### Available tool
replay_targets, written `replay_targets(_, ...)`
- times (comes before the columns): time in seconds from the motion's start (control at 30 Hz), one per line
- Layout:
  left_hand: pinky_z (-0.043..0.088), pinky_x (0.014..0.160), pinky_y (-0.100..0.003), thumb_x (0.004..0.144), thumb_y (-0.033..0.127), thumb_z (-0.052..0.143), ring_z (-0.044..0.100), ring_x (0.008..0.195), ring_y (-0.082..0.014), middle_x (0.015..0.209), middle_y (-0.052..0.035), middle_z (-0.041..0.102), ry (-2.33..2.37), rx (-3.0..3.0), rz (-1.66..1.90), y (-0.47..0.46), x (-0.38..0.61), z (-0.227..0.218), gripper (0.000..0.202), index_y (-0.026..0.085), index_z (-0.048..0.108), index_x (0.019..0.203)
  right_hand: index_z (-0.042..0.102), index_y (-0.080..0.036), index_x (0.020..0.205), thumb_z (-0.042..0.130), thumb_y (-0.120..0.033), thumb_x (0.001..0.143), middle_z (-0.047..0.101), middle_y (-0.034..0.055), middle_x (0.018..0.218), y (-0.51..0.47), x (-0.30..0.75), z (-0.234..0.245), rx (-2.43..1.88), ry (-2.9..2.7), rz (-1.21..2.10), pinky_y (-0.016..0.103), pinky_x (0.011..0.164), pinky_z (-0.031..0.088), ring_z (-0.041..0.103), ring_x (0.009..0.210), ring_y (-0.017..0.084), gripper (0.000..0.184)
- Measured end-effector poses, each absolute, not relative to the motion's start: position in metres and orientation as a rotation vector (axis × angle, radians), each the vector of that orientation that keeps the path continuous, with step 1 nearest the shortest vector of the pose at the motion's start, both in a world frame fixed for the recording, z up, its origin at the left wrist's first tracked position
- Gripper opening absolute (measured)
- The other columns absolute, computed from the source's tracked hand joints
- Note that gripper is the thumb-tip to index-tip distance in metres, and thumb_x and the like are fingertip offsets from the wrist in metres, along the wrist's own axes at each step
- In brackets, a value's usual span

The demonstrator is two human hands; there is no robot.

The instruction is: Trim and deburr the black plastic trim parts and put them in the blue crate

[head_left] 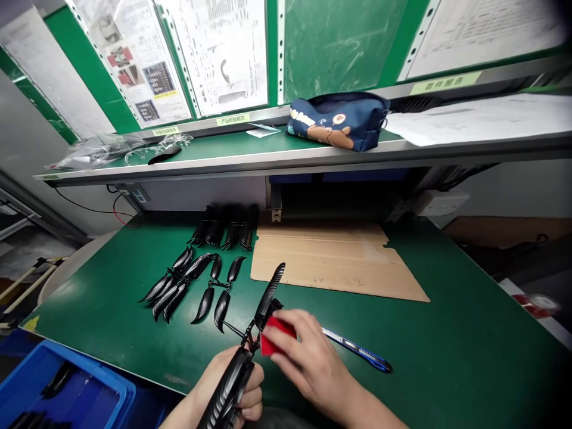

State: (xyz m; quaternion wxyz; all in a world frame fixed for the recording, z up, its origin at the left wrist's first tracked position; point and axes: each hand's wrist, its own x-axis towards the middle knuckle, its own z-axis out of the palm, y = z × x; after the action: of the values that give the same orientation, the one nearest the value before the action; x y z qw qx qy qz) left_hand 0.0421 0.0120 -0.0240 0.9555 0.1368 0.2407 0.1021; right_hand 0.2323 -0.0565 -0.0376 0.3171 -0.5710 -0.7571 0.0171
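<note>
My left hand (252, 390) is closed around a black, glossy, ribbed moulded part (230, 381) with curved feather-shaped blades joined by thin bars. One of its blades (270, 292) points up and away from me. Between the fingers and thumb of my right hand (315, 357) is a small flat-sided red block (276, 335), held against the middle of the part; its material cannot be made out. A blue utility knife (357, 350) lies on the table just right of my right hand.
Similar black parts lie on the green table (111, 322), one single (218, 284), others piled (174, 286) or stacked behind (223, 226). Cardboard (330, 262) lies farther back. A shelf (214, 158) above carries a navy pouch (337, 122). Blue bin (102, 387) stands lower left, with black pieces inside.
</note>
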Motion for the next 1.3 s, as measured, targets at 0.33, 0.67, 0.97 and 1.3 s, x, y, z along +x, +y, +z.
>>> replay_targets(0.33, 0.022, 0.043, -0.021, 0.085, 0.037, 0.052, 0.019, 0.034, -0.0044, 0.043, 0.0083, 0.027, 0.385, 0.379, 0.196, 0.022, 0.045, -0.038, 0.026, 0.023, 0.059, 0.106, 0.041, -0.028, 0.128, 0.038, -0.034, 0.089, 0.046, 0.0077, 0.121, -0.045, 0.262, -0.046, -1.657, -1.436, 0.438, 0.038, 0.095, 0.046, 0.044, 0.112, 0.018, 0.039)
replay_targets(0.67, 0.019, 0.039, -0.021, 0.084, 0.035, 0.051, 0.019, 0.032, -0.0054, 0.041, 0.0069, 0.028, 0.320, 0.365, 0.125, 0.033, 0.047, -0.042, 0.023, 0.024, 0.062, 0.101, 0.051, -0.024, 0.118, 0.031, -0.039, 0.090, 0.050, 0.0069, 0.109, -0.053, 0.261, -0.012, -1.216, -1.351, 0.941, 0.036, 0.092, 0.042, 0.050, 0.103, 0.016, 0.038)
replay_targets(0.97, 0.026, 0.047, -0.022, 0.084, 0.047, 0.049, 0.027, 0.040, -0.0054, 0.048, 0.0080, 0.035, 0.674, 0.818, 0.195, 0.054, 0.033, -0.017, 0.042, 0.021, 0.051, 0.118, 0.051, -0.033, 0.117, 0.037, -0.048, 0.087, 0.049, 0.0050, 0.116, -0.067, 0.272, -0.035, -1.458, -1.433, 1.220, 0.041, 0.100, 0.039, 0.048, 0.110, 0.018, 0.037)
replay_targets(1.3, 0.021, 0.047, -0.026, 0.082, 0.050, 0.046, 0.031, 0.048, -0.0100, 0.052, 0.0039, 0.039, 0.661, 2.324, -0.258, 0.078, 0.040, 0.042, 0.033, 0.021, 0.055, 0.068, 0.042, -0.045, 0.122, 0.062, -0.055, 0.067, 0.047, -0.0031, 0.134, -0.020, 0.258, -0.003, -1.741, -2.109, 0.906, 0.051, 0.110, 0.023, 0.035, 0.129, 0.027, 0.059)
